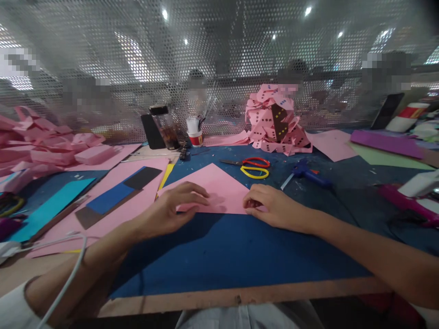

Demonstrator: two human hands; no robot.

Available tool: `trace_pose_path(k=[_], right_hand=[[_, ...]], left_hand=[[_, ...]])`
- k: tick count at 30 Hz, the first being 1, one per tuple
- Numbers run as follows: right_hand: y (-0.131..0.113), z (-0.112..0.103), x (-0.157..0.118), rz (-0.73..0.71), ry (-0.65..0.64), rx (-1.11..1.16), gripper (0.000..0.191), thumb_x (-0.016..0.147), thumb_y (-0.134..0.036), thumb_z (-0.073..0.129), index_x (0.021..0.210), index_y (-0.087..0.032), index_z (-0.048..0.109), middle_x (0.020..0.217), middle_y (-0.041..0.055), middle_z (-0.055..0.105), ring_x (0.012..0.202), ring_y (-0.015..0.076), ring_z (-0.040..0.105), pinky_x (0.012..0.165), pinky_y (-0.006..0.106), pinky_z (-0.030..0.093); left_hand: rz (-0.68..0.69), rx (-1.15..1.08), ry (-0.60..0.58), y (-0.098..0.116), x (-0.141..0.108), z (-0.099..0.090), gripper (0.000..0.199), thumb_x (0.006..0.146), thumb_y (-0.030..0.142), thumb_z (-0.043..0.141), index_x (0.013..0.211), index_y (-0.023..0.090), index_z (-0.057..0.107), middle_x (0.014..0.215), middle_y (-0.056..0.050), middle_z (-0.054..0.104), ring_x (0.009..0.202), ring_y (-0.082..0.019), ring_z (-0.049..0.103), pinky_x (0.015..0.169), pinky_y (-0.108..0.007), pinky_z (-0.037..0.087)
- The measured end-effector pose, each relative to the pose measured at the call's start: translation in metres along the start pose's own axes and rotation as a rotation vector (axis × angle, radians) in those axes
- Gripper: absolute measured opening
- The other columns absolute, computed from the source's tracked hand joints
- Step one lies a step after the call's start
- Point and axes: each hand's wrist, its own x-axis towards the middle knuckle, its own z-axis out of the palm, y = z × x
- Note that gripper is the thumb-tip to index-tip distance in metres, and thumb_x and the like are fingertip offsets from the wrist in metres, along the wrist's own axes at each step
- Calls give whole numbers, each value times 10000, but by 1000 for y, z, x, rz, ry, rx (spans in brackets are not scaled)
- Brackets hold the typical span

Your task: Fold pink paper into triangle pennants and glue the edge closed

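A sheet of pink paper (219,192), folded into a triangle, lies flat with its point away from me and its straight edge towards me. My left hand (176,205) is over its left part, thumb and fingers apart, casting a shadow on it. At the right corner, my right hand (269,203) has its fingers curled and pinched on the paper. Just beyond the paper lie scissors (255,167) with one red and one yellow handle loop. A blue glue gun (307,173) rests to the right of them.
Pink paper pieces with printed dots (274,121) are heaped against the perforated metal screen (219,55). Folded pink shapes (48,141) pile up at the left. A tumbler (166,128) and a paper cup (195,135) stand at the back. A white cable (77,265) crosses my left forearm.
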Motion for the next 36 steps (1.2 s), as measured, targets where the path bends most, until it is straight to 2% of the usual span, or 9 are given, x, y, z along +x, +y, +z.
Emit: trace_pose_path(k=[3, 6, 14, 24, 29, 33, 36], right_hand=[[-2, -1, 0, -2, -2, 4, 62, 969, -190, 638, 1010, -195, 685, 984, 54, 677, 932, 200, 615, 865, 344, 463], [-3, -2, 1, 3, 3, 0, 65, 958, -167, 646, 1002, -190, 687, 978, 56, 678, 931, 200, 622, 863, 339, 466], [-2, -1, 1, -27, 11, -20, 93, 956, -155, 635, 1013, -194, 697, 1020, 62, 689, 963, 205, 636, 894, 353, 471], [-4, -5, 2, -33, -5, -19, 96, 973, -166, 630, 1029, -188, 705, 1034, 67, 697, 990, 209, 642, 913, 357, 483], [-18, -3, 10, -150, 3, -87, 226, 1042, -162, 528, 1184, -191, 702, 1142, 93, 709, 1098, 221, 639, 1001, 383, 463], [-27, 6, 20, -274, -80, -199, 302, 1042, -130, 508, 1271, -203, 691, 1160, 103, 687, 1082, 226, 621, 958, 376, 472], [-26, 12, 27, -277, -85, -220, 308, 1033, -105, 504, 1250, -190, 705, 1143, 97, 674, 1023, 213, 616, 934, 351, 478]], left_hand=[[75, 16, -68, 16, 3, 16, 305, 998, 158, 517, 1209, 257, 716, 1239, -83, 700, 1165, -202, 655, 1012, -339, 550], [95, 47, -59, 20, 5, 23, 309, 1010, 148, 497, 1209, 242, 714, 1196, -97, 699, 1123, -205, 654, 964, -335, 558], [116, 89, -37, 16, 7, 26, 313, 1016, 150, 495, 1230, 247, 703, 1176, -90, 683, 1089, -206, 649, 924, -337, 556], [124, 48, -39, 11, 5, 24, 318, 996, 105, 495, 1196, 242, 700, 1199, -83, 687, 1134, -200, 641, 966, -335, 540], [134, 36, -38, 10, 4, 25, 339, 978, 93, 502, 1223, 238, 686, 1215, -89, 678, 1143, -207, 634, 968, -336, 539], [147, 33, -26, 8, 3, 27, 349, 970, 86, 501, 1229, 235, 681, 1232, -90, 665, 1153, -209, 621, 973, -338, 528], [154, 34, -22, 7, 2, 28, 360, 969, 79, 500, 1234, 246, 679, 1231, -76, 665, 1154, -200, 620, 981, -329, 521]])
